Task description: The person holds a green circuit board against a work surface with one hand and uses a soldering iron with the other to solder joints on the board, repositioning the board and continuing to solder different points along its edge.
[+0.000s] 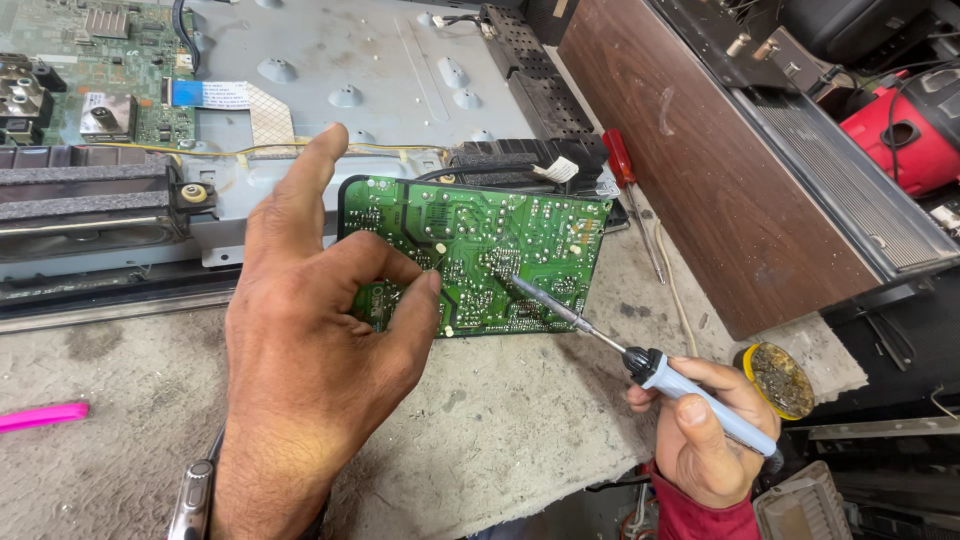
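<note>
The green circuit board (pixel 480 255) lies flat on the rough grey bench top (pixel 500 420), solder side up: a glossy rectangle with rounded corners, stippled all over with tiny silver joints and pale traces. My left hand (pixel 310 340) covers its 9 o'clock edge, thumb and forefinger pressed together as if pinching something fine over the board; what sits between them is too small for me to tell. My right hand (pixel 700 430), at 4 o'clock from the board, is wrapped tight around the pale blue handle of the soldering iron (pixel 640 365), whose thin metal shaft runs up toward 10 o'clock and ends with its tip on the board's surface, just beside my left fingertips. At 12 o'clock is a grey stamped metal chassis (pixel 350 60) with raised dimples; a red-handled screwdriver (pixel 630 190) lies at 2 o'clock, a crusted yellow-rimmed round tin (pixel 780 380) at 4 o'clock, near my right hand.
</note>
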